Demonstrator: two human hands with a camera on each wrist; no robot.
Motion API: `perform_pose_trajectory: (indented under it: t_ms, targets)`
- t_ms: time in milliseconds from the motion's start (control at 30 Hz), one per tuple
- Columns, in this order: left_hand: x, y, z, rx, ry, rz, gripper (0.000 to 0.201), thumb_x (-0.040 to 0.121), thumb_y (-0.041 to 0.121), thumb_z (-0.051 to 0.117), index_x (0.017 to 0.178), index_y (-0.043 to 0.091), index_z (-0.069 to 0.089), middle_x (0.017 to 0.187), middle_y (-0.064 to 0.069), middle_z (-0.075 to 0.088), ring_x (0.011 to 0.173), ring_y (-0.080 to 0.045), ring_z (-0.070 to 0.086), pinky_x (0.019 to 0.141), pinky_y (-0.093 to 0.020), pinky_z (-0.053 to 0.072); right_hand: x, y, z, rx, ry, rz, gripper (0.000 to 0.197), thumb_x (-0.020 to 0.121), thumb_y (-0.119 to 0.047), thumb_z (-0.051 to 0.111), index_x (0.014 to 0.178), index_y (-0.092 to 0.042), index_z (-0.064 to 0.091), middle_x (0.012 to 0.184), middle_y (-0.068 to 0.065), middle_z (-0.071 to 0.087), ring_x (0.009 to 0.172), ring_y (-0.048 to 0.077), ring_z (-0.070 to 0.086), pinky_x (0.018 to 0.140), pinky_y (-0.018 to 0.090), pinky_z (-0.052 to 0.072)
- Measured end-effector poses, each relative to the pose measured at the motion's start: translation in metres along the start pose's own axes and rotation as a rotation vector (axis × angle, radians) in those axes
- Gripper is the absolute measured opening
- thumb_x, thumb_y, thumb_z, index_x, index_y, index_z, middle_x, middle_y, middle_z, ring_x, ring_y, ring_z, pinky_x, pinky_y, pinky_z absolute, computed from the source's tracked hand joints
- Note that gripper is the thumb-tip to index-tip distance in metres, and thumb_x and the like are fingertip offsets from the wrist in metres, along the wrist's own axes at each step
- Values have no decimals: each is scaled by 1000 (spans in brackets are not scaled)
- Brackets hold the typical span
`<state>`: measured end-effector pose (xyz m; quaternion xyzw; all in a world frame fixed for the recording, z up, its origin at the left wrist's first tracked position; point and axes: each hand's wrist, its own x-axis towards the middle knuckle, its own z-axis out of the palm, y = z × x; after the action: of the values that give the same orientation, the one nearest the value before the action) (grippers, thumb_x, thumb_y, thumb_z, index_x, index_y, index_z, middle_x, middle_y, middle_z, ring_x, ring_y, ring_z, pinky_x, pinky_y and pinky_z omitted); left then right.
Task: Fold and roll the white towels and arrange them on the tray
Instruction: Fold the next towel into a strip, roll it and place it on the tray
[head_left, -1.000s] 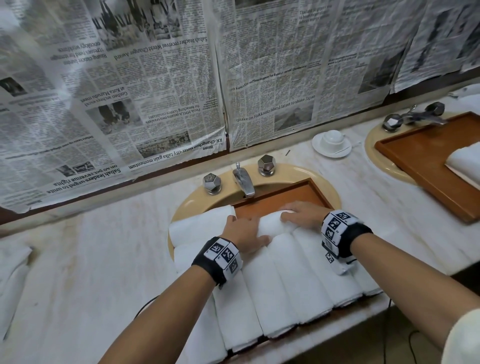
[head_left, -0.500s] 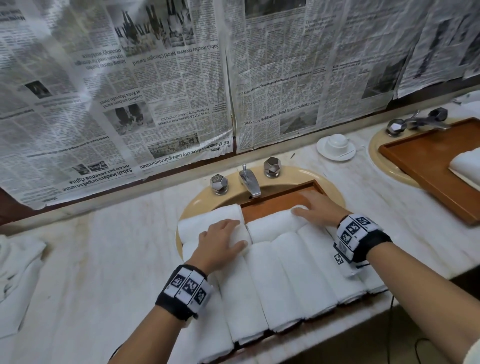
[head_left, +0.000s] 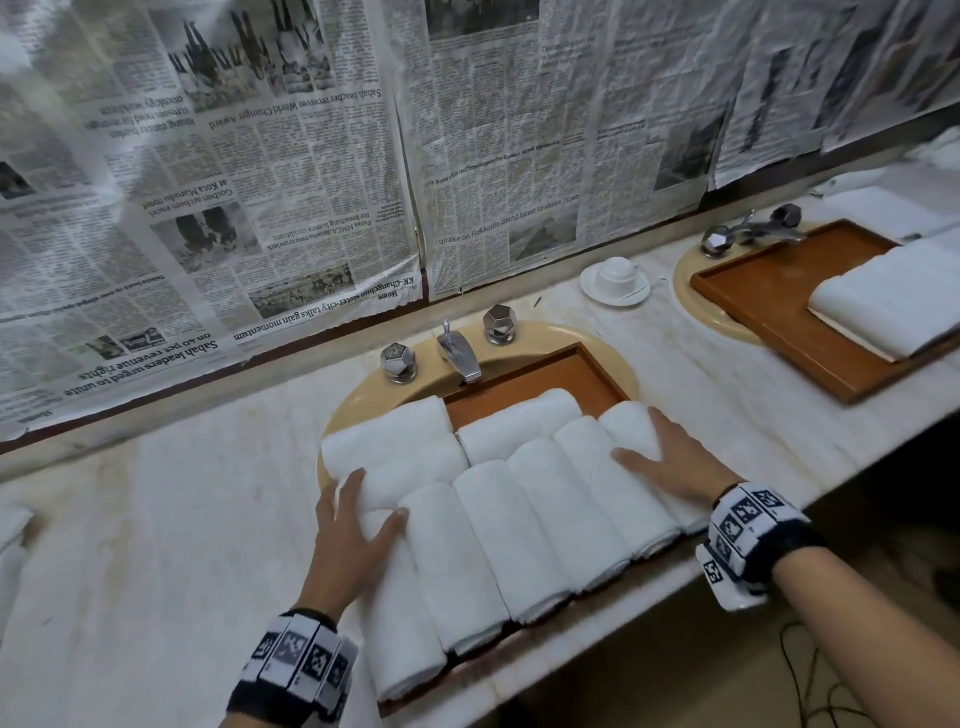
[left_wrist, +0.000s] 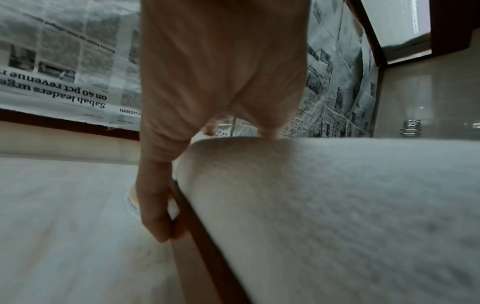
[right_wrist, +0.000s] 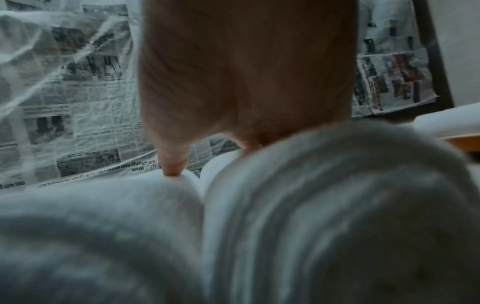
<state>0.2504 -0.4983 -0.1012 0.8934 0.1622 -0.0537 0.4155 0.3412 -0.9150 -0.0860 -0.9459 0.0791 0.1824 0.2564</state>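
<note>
On the marble counter (head_left: 156, 519), a brown wooden tray (head_left: 571, 371) sits over the beige basin, and it reaches to the front edge of the counter. A row of rolled white towels (head_left: 519, 530) lies side by side along the front part of the tray, their ends pointing to the front edge. Behind this row, two more rolled towels (head_left: 457, 431) lie crosswise, toward the back of the tray near the faucet (head_left: 460, 353). The left hand (head_left: 353, 545) rests on the leftmost roll at the left end of the row, fingers spread and nearly straight, so it presses and does not grip; in the left wrist view the thumb (left_wrist: 155, 205) hangs down beside the tray's left rim. The right hand (head_left: 670, 462) lies flat on the rightmost roll at the right end of the row, fingers extended, also holding nothing. A second tray (head_left: 769, 306) stands over another basin toward the right end of the counter, with a folded white towel (head_left: 893, 301) on it. Between the two basins, near the back edge, is a white cup on a saucer (head_left: 615, 278). Newspaper sheets (head_left: 311, 156) cover the wall behind the counter.
</note>
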Motion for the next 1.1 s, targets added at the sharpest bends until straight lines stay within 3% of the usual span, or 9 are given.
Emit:
perform_pose_trajectory:
  t_ms: [100, 300, 500, 700, 767, 867, 967, 1100]
  targets:
    - [0, 1, 3, -14, 18, -20, 78, 86, 49, 71, 151, 33, 30, 161, -4, 16, 147, -26, 26, 118, -44, 28, 2, 1, 7, 12, 37, 2, 115, 61, -90, 51, 152, -28, 16, 151, 5, 38, 131, 28, 44, 105, 48, 39]
    - [-8, 4, 4, -26, 34, -37, 78, 86, 47, 71, 152, 31, 31, 161, -7, 17, 147, -28, 26, 118, -44, 26, 1, -11, 5, -22, 29, 22, 111, 69, -80, 60, 154, -25, 16, 154, 4, 36, 134, 29, 42, 107, 45, 37]
    - [-15, 0, 5, -29, 46, -28, 77, 87, 48, 70, 152, 31, 31, 161, -7, 16, 148, -27, 24, 118, -42, 25, -2, -6, 11, -25, 52, 23, 115, 64, -85, 55, 155, -26, 14, 154, 5, 36, 135, 30, 41, 108, 47, 37]
    - [-17, -2, 7, -26, 61, -23, 75, 89, 48, 67, 152, 30, 30, 162, -4, 11, 146, -30, 27, 118, -45, 27, -12, -10, 20, -118, 157, 27, 100, 80, -75, 52, 154, -22, 11, 157, 7, 26, 138, 30, 35, 109, 48, 33]
    - [-21, 0, 10, 75, 99, 19, 73, 89, 51, 65, 151, 29, 33, 163, -2, 8, 148, -32, 20, 117, -52, 26, -19, -16, 25, -231, 232, -36, 97, 82, -76, 46, 153, -19, 14, 156, 6, 27, 139, 29, 33, 109, 48, 33]
    - [-33, 16, 21, 259, 143, 163, 66, 90, 56, 60, 147, 31, 38, 164, 4, 8, 151, -24, 8, 114, -60, 24, -25, -24, 33, -317, 259, -77, 99, 81, -81, 40, 153, -18, 16, 160, 7, 19, 145, 26, 23, 112, 49, 28]
    - [-44, 35, 35, 315, 43, 234, 67, 91, 63, 52, 149, 36, 32, 164, 10, 6, 152, -19, 4, 117, -62, 13, -32, -32, 44, -373, 230, -78, 102, 80, -83, 36, 155, -19, 12, 164, 5, 7, 150, 23, 9, 117, 51, 16]
    - [-45, 45, 49, 481, -90, 243, 76, 88, 75, 42, 152, 41, 20, 165, 11, 0, 152, -19, -3, 116, -67, 2, -41, -41, 54, -385, 215, -108, 94, 86, -78, 32, 156, -18, 11, 165, 3, 6, 151, 21, 3, 120, 52, 8]
